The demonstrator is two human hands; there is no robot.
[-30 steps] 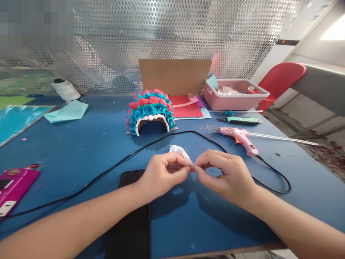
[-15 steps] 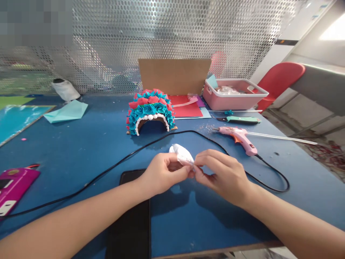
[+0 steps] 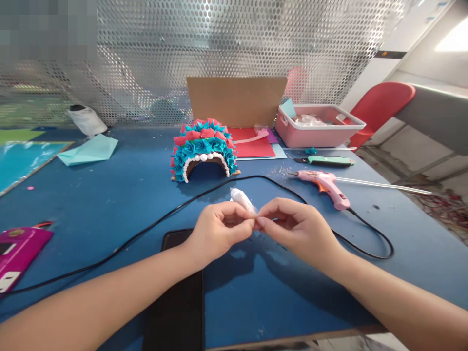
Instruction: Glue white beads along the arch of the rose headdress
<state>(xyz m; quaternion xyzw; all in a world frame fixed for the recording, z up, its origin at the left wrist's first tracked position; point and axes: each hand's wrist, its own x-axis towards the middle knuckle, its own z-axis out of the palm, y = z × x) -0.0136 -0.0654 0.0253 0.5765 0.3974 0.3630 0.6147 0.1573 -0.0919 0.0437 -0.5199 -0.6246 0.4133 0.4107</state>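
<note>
Both hands meet over the blue table, thumbs and fingertips pinched together at the near end of a small white bundle [image 3: 242, 199]. It looks like a little white plastic bag, though its kind is hard to make out. My left hand [image 3: 219, 229] closes on it from the left; my right hand [image 3: 300, 229] pinches the same end from the right. The gripped end is hidden by the fingers. Beyond the hands stands an arch [image 3: 204, 148] covered in teal and red paper flowers, its front edge lined with white beads.
A pink glue gun [image 3: 323, 185] lies right, its black cord [image 3: 146, 229] looping across the table. Behind it are a green utility knife [image 3: 329, 161] and a pink basket [image 3: 318, 131]. A black phone-like slab [image 3: 175, 302] lies under my left forearm. Cardboard [image 3: 236, 100] stands at the back.
My hands have drawn closer together, fingertips now touching. The white bundle has turned more upright and looks narrower, with its near end pinched. Other things stay put.
</note>
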